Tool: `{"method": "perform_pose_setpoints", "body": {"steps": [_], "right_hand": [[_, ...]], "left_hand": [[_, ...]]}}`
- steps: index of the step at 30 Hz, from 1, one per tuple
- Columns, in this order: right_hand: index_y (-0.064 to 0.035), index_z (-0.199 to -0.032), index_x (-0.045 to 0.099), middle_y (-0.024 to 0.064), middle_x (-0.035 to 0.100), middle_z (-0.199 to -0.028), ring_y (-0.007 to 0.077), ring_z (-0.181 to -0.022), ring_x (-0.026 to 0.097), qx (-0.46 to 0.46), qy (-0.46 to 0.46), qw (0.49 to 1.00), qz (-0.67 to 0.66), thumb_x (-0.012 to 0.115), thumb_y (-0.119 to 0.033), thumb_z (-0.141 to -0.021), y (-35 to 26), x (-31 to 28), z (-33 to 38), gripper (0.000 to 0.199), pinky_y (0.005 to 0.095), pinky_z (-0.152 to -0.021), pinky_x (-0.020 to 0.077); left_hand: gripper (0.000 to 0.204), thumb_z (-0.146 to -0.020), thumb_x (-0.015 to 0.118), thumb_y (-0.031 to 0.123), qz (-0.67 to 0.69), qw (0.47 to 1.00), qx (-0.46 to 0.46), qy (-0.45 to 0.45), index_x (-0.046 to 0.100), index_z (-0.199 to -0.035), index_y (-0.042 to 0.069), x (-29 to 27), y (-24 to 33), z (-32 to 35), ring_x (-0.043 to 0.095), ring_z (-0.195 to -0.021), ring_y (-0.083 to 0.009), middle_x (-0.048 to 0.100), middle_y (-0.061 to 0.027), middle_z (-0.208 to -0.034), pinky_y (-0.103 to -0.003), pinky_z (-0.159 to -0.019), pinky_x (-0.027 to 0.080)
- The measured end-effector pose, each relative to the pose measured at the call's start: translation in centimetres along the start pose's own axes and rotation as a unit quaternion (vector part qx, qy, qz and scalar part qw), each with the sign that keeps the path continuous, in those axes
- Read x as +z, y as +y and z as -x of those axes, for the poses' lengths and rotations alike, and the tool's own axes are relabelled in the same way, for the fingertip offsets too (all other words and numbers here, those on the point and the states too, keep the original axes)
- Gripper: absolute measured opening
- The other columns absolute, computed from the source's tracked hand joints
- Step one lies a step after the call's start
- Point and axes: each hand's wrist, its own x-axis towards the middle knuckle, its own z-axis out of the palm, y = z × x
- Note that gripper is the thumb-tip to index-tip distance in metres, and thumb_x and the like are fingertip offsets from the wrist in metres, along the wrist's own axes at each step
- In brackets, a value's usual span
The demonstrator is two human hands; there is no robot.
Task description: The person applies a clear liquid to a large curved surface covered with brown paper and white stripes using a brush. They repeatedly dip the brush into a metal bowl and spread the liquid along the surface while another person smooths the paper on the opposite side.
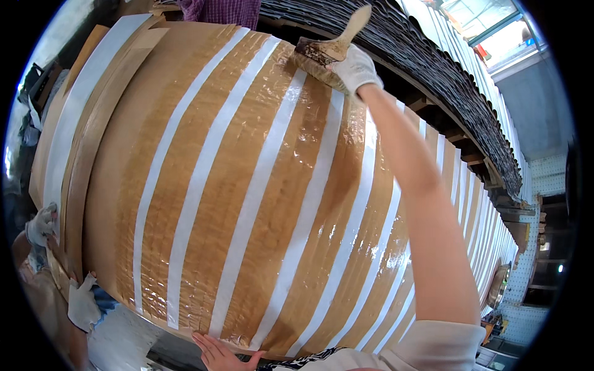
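Observation:
A wide sheet of brown strips point(204, 185) with white gaps between them lies in front of me; its right part shines wet. My right hand point(354, 69), in a white glove, is stretched to the sheet's far edge and grips a broad wooden-handled brush point(322, 52), whose bristles press on a brown strip. My bare left hand point(216, 352) lies flat on the sheet's near edge with its fingers apart, holding nothing.
At the left edge another person's white-gloved hands point(40, 226) point(80, 303) touch the sheet's side. Someone in a purple checked shirt point(223, 9) stands beyond the far edge. A dark stack of thin sheets point(433, 68) runs along the back right.

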Motion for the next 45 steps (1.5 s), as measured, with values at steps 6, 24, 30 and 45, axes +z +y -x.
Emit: {"method": "perform_pose_setpoints", "body": {"steps": [6, 24, 30, 45], "right_hand": [[-0.0014, -0.111, 0.063, 0.0160, 0.070, -0.102, 0.0334, -0.101, 0.065, 0.019, 0.071, 0.997, -0.011, 0.075, -0.040, -0.082, 1.0, -4.8, -0.8, 0.049, 0.0407, -0.093, 0.0485], [-0.0086, -0.121, 0.063, 0.0150, 0.071, -0.104, 0.0307, -0.097, 0.068, -0.122, -0.078, 0.981, -0.126, 0.083, -0.028, -0.074, 16.1, -6.7, 6.7, 0.054, 0.0366, -0.091, 0.0510], [-0.0128, -0.116, 0.061, 0.0163, 0.069, -0.106, 0.0390, -0.106, 0.063, 0.038, 0.077, 0.994, -0.062, 0.081, -0.032, -0.076, 18.5, -5.2, 5.1, 0.049, 0.0444, -0.091, 0.0504], [-0.0078, -0.109, 0.063, 0.0173, 0.070, -0.099, 0.0355, -0.096, 0.066, -0.068, 0.122, 0.987, -0.080, 0.075, -0.036, -0.081, 18.8, -7.1, 13.7, 0.042, 0.0422, -0.086, 0.0530]], "left_hand": [[0.125, -0.060, 0.077, 0.071, 0.036, 0.999, -0.007, 0.036, 0.033, -0.143, -0.011, 0.1, 0.1, 0.5, 0.026, -0.141, -0.0494, 0.026, -0.0377, -0.150, -0.052, -0.114, 0.029], [0.119, -0.059, 0.085, 0.057, 0.043, 0.999, -0.008, 0.024, 0.036, -0.142, -0.013, -1.5, 1.6, 0.2, 0.030, -0.139, -0.0501, 0.035, -0.0376, -0.146, -0.050, -0.118, 0.022], [0.119, -0.057, 0.087, 0.055, 0.035, 0.997, 0.027, 0.064, 0.037, -0.142, -0.012, -0.5, 0.7, 0.8, 0.029, -0.139, -0.0504, 0.036, -0.0371, -0.146, -0.050, -0.118, 0.023], [0.122, -0.059, 0.084, 0.061, 0.009, 0.983, 0.084, 0.161, 0.034, -0.141, -0.015, 2.5, -1.4, 1.6, 0.027, -0.140, -0.0530, 0.029, -0.0417, -0.146, -0.051, -0.114, 0.030]]}}
